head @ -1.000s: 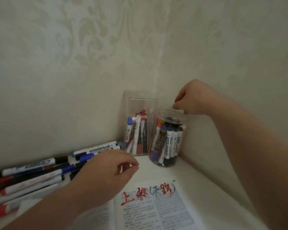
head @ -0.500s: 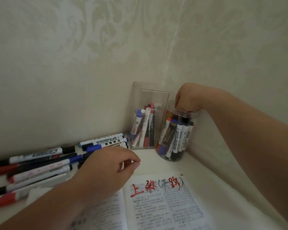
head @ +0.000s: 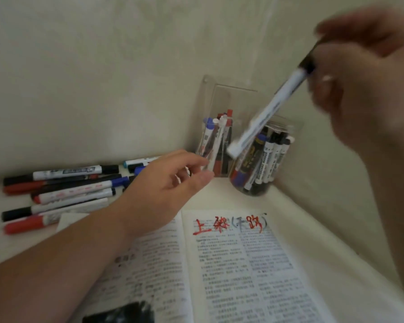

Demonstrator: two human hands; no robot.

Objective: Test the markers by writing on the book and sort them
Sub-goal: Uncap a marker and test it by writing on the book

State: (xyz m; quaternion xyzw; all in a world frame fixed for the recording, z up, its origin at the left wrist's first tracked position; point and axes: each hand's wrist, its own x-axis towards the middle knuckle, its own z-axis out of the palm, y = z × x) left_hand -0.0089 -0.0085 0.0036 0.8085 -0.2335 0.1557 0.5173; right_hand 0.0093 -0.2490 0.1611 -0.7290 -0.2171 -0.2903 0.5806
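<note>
A white-barrelled marker with a black cap end is pinched by the blurred right hand, raised above the round clear jar; its pale lower end is tilted down toward the jar's rim. Upright markers with black and blue caps are packed in the jar. Left of the jar, the left hand is held loosely curled, gripping nothing. In front of the jar, an open book is marked with red and dark strokes.
</note>
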